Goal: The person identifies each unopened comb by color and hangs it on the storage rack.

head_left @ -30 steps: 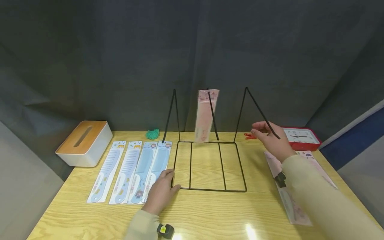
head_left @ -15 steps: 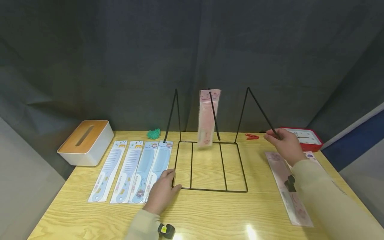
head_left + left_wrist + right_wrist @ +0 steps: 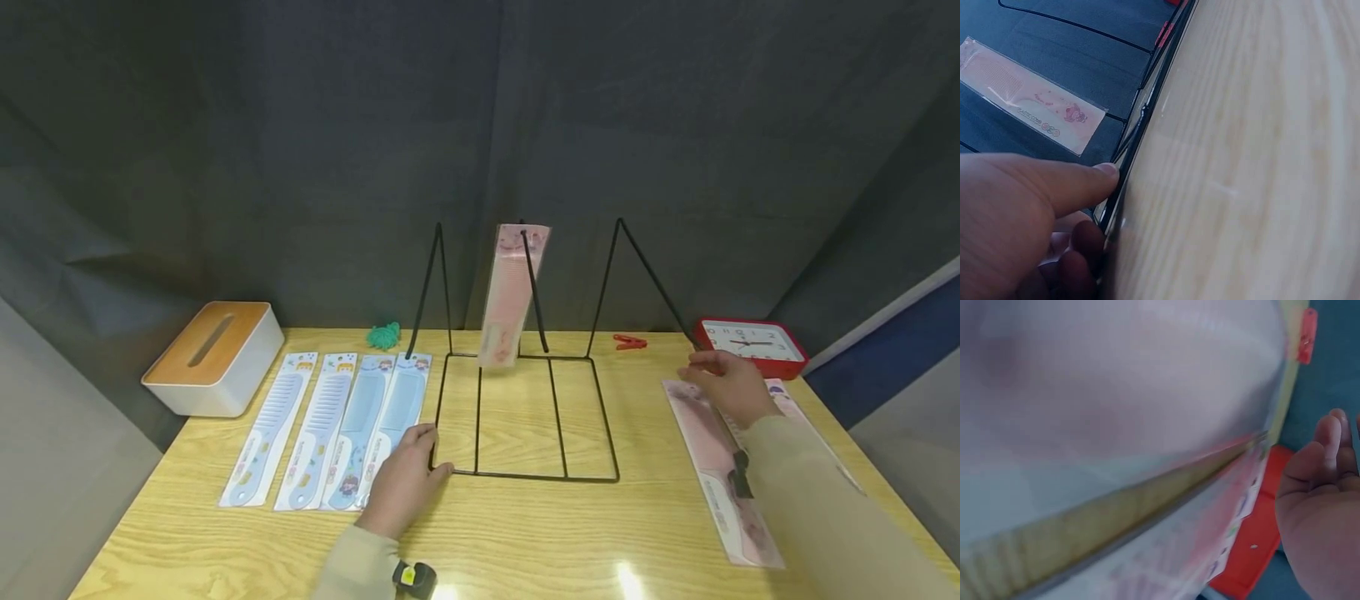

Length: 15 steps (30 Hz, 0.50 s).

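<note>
A black wire display rack (image 3: 525, 476) with upright hooks stands mid-table. My left hand (image 3: 405, 479) grips its front left corner; the left wrist view shows the thumb (image 3: 1094, 181) on the base wire and fingers curled beneath. From the middle hook hangs a pink packaged comb (image 3: 510, 300), its lower end swung left. My right hand (image 3: 727, 387) is over the pink packaged combs (image 3: 708, 467) lying at the right, its fingertips at the right hook's tip. In the right wrist view that hand (image 3: 1322, 506) has loosely bent fingers and nothing in them.
Several blue packaged combs (image 3: 266, 433) lie side by side left of the rack. Behind them are a white tissue box (image 3: 210, 358) with a wooden lid and a green yarn bundle (image 3: 384, 336). A red clip (image 3: 630, 342) and a red clock (image 3: 750, 343) are at the back right.
My right hand has moved right and toward me, from near the red clip along the right hook to over the pink packs. The hanging comb has swung. My left hand has stayed put.
</note>
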Each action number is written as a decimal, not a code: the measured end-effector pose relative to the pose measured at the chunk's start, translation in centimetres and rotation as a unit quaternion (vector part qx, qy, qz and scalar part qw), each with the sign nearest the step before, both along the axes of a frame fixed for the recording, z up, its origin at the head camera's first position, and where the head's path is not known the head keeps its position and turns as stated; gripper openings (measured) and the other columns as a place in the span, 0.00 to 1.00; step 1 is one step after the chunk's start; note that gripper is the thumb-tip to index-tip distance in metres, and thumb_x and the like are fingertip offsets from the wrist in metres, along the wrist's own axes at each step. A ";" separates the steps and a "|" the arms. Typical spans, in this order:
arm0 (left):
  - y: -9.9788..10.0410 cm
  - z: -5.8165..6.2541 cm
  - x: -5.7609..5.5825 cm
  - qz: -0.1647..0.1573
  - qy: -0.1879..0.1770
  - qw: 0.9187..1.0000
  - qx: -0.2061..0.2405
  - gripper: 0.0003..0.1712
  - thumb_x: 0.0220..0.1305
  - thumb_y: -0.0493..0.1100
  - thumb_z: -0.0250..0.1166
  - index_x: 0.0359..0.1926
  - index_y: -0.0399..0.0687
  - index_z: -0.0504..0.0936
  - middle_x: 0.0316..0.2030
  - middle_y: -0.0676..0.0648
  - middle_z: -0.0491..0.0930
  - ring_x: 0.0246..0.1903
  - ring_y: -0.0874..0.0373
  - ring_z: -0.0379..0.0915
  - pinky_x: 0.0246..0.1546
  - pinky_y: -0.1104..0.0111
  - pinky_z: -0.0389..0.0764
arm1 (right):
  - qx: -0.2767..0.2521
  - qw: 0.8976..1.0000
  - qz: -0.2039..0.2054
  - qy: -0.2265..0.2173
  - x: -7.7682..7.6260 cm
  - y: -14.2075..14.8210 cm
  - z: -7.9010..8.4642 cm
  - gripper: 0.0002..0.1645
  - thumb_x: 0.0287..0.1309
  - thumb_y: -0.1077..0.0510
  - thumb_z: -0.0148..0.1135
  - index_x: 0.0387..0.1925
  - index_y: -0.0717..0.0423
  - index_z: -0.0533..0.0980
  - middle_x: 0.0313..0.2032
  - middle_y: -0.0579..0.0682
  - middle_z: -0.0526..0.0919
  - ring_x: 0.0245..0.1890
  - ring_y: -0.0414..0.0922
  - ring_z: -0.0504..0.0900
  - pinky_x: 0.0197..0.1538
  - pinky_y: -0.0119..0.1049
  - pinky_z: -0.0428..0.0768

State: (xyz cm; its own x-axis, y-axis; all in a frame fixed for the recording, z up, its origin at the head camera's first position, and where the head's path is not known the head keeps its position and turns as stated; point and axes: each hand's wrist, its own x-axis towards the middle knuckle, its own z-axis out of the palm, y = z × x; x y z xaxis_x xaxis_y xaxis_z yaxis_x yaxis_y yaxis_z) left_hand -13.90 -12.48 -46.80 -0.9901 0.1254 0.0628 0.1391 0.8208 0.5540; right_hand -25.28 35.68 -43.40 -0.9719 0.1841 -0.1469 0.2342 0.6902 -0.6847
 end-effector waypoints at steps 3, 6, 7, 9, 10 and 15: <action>0.0 0.1 0.0 -0.001 -0.001 1.000 0.001 0.35 0.66 0.50 0.69 0.66 0.32 0.72 0.69 0.39 0.67 0.58 0.42 0.75 0.55 0.51 0.80 | -0.009 1.000 0.005 -0.012 0.0 0.6 -0.7 0.49 0.58 0.27 0.62 0.67 0.57 0.67 0.66 0.65 0.69 0.57 0.62 0.69 0.53 0.58 0.76; 0.0 0.1 0.1 -0.001 -0.002 1.000 0.003 0.35 0.66 0.49 0.69 0.66 0.33 0.72 0.68 0.39 0.67 0.58 0.42 0.75 0.54 0.51 0.80 | -0.025 0.999 0.013 -0.028 0.0 1.0 -1.0 0.50 0.58 0.30 0.65 0.70 0.57 0.64 0.66 0.66 0.67 0.57 0.61 0.70 0.53 0.55 0.78; 0.0 0.1 0.1 -0.001 -0.002 1.000 0.003 0.35 0.66 0.49 0.69 0.66 0.33 0.72 0.68 0.39 0.67 0.57 0.42 0.75 0.54 0.51 0.80 | -0.029 0.999 0.016 -0.032 0.0 1.0 -1.1 0.51 0.58 0.30 0.65 0.71 0.58 0.63 0.67 0.66 0.67 0.58 0.61 0.70 0.54 0.55 0.78; -0.1 0.1 0.1 -0.001 -0.001 1.000 0.003 0.35 0.66 0.49 0.69 0.66 0.33 0.72 0.68 0.39 0.67 0.57 0.42 0.76 0.54 0.51 0.80 | -0.030 0.999 0.017 -0.040 -0.1 0.9 -1.1 0.53 0.57 0.31 0.67 0.72 0.58 0.62 0.68 0.66 0.66 0.60 0.62 0.68 0.57 0.57 0.77; -0.1 0.1 0.1 -0.001 0.000 1.000 0.002 0.35 0.66 0.49 0.69 0.66 0.33 0.72 0.68 0.38 0.67 0.57 0.42 0.76 0.54 0.51 0.80 | -0.026 0.999 0.018 -0.043 -0.1 0.9 -1.2 0.54 0.56 0.31 0.67 0.72 0.58 0.62 0.68 0.67 0.65 0.61 0.63 0.67 0.58 0.59 0.75; -0.1 0.1 0.1 -0.004 0.005 1.000 0.005 0.35 0.66 0.49 0.69 0.66 0.32 0.72 0.68 0.38 0.67 0.58 0.42 0.75 0.55 0.51 0.80 | 0.004 0.998 0.029 -0.057 -0.4 0.7 -1.4 0.56 0.55 0.34 0.71 0.72 0.61 0.60 0.69 0.69 0.63 0.66 0.67 0.62 0.63 0.70 0.63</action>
